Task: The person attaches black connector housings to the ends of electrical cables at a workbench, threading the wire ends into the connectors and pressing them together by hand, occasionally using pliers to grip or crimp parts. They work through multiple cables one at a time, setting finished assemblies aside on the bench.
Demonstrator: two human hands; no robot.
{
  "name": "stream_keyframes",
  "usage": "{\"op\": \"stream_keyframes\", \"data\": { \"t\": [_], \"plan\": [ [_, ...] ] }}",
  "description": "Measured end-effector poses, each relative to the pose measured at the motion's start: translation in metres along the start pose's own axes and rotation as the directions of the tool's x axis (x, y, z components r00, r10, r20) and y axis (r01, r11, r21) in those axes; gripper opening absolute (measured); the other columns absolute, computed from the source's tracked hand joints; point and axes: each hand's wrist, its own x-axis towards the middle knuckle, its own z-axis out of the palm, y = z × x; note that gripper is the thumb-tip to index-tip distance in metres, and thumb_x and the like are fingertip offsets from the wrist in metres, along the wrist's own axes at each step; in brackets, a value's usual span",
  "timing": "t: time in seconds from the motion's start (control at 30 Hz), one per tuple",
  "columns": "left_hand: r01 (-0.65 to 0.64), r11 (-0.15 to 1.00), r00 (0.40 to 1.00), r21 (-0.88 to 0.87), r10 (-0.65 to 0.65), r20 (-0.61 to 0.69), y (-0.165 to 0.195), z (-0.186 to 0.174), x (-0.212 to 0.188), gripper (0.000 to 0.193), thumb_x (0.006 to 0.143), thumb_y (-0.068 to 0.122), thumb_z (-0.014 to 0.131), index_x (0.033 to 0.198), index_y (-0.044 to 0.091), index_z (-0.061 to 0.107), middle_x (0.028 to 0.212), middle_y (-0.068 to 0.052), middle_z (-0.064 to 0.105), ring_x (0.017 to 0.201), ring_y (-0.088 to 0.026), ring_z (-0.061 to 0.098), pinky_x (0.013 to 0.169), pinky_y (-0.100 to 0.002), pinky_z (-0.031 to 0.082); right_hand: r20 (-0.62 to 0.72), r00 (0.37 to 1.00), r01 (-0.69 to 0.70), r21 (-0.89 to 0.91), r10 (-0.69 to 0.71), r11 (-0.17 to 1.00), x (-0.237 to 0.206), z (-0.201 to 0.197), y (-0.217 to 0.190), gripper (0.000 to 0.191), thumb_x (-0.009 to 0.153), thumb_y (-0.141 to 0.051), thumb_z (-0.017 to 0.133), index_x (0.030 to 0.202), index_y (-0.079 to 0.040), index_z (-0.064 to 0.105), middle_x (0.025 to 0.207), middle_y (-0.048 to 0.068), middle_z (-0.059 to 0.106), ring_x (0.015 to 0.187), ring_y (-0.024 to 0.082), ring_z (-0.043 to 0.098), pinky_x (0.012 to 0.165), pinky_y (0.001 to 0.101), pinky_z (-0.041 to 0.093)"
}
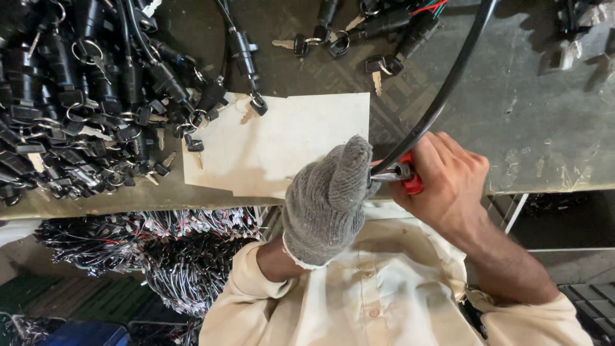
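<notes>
Gloved left hand [328, 202], bare right hand [448, 182] gripping red-handled pliers [410, 176], black cable [448, 83], workbench [544, 128]

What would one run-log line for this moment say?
left glove: on cable | right hand: gripping red tool | bench: key switches

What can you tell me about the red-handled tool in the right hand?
The tool looks like small pliers or cutters: red grips, mostly hidden in the bare right hand, and a shiny metal head pointing left. The head meets the end of a thick black cable that arcs up and away over the bench. The gloved left hand, in grey knit, presses against the head from the left. Whether the jaws are shut cannot be seen.
</notes>
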Motion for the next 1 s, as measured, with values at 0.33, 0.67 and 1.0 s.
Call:
{"op": "stream_keyframes", "data": {
  "t": [0.33,0.67,1.0],
  "plan": [
    [0.038,0.998,0.996,-0.051,-0.034,0.078,0.007,-0.013,0.011,0.071,0.100,0.018,0.072,0.156,0.001,0.032,0.128,-0.017,0.064,0.098,-0.031,0.066,0.083,-0.042,0.054,-0.025,0.999,-0.026,0.144,0.030,0.989,-0.003,0.002,-0.011,0.039,0.065,-0.013,0.079,0.095,-0.002,0.056,0.084,0.013,0.061,0.076,0.034,0.063,0.062,0.0437,0.049],
    [0.403,0.609,0.840,-0.683,0.050,0.541,-0.004,-0.037,0.016,0.069,0.101,0.018,0.076,0.162,0.013,0.042,0.114,-0.008,0.071,0.095,-0.016,0.072,0.091,-0.029,0.060,-0.182,0.933,0.353,0.291,-0.311,0.889,0.017,0.003,0.012,0.035,0.069,-0.018,0.081,0.078,-0.005,0.050,0.082,0.009,0.062,0.081,0.029,0.066,0.078,0.0525,0.046],
    [0.229,0.874,0.938,-0.429,-0.080,0.338,0.006,-0.043,0.024,0.055,0.105,0.017,0.069,0.155,0.011,0.045,0.113,-0.009,0.070,0.095,-0.022,0.071,0.083,-0.032,0.058,0.015,0.985,0.166,0.221,-0.174,0.961,0.011,0.008,0.018,0.038,0.069,-0.018,0.080,0.097,-0.003,0.060,0.097,0.013,0.063,0.093,0.033,0.062,0.081,0.0428,0.051]
  ]
}}
